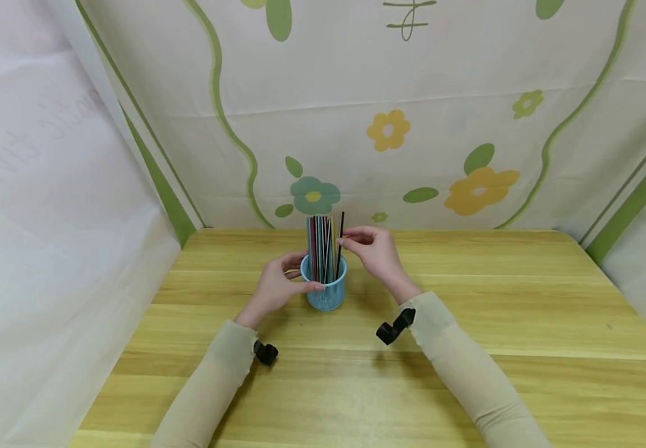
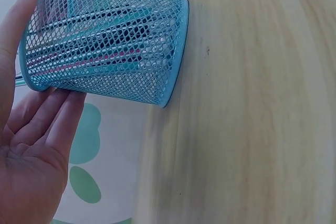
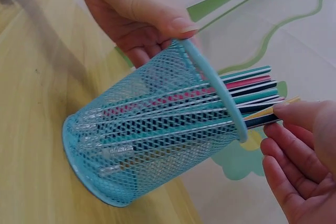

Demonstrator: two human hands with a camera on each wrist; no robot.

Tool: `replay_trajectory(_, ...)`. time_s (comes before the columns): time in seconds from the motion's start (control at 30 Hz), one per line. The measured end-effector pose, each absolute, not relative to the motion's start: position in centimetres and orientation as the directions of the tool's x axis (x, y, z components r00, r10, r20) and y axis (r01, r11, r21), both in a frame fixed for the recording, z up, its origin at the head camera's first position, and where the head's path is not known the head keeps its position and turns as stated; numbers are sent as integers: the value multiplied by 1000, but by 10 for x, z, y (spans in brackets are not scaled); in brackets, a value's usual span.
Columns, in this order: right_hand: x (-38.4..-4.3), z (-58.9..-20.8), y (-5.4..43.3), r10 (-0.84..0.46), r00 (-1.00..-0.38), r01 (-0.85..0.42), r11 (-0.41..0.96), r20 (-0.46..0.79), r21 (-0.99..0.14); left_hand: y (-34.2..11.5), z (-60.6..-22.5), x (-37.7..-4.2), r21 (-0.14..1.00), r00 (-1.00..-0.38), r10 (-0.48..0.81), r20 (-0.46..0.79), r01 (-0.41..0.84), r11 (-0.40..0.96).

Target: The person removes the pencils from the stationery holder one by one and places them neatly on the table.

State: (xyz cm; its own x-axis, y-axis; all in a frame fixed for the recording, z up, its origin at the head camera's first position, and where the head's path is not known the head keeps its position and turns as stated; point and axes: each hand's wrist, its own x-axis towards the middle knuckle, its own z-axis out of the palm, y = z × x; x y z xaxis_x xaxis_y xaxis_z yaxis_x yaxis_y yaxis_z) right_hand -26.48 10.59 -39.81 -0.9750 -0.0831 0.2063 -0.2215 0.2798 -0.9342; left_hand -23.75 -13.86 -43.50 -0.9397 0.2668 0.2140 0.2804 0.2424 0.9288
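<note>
A light-blue mesh pencil cup [image 1: 325, 298] stands upright on the wooden table. In it is a bunch of pencils [image 1: 317, 249] in teal, black, red, white and yellow; in the right wrist view, silvery ends [image 3: 118, 151] show through the mesh near the bottom. My left hand [image 1: 277, 286] grips the cup by its rim, thumb in front and fingers behind on the left side. At the right of the bunch, my right hand [image 1: 376, 252] pinches a black pencil [image 1: 340, 249] between thumb and fingertips. The lower part of that pencil is still inside the cup.
The wooden table [image 1: 468, 330] ends just behind the cup, against a white cloth wall [image 1: 328, 143] printed with flowers and leaves. More cloth [image 1: 60, 249] hangs along the left side. A black camera mount [image 1: 396, 326] sits on the right wrist, another [image 1: 266, 353] on the left.
</note>
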Motion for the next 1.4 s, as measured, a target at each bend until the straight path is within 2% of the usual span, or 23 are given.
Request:
replay_trajectory(0.47,-262,-372,117,23,-966,-252,124,257,-960,-140,-434,-238,928,-939,276,203,274,252)
replay_trajectory(0.83,-261,-347,136,138,-928,-357,-56,347,-932,-141,-435,-238,928,-939,280,200,273,252)
replay_trajectory(1.07,-256,-336,151,169,-927,-360,-162,334,-919,-140,-432,-236,933,-941,276,194,264,245)
replay_trajectory(1.4,-255,-344,169,167,-930,-351,-134,328,-927,-140,-432,-237,937,-942,276,193,260,232)
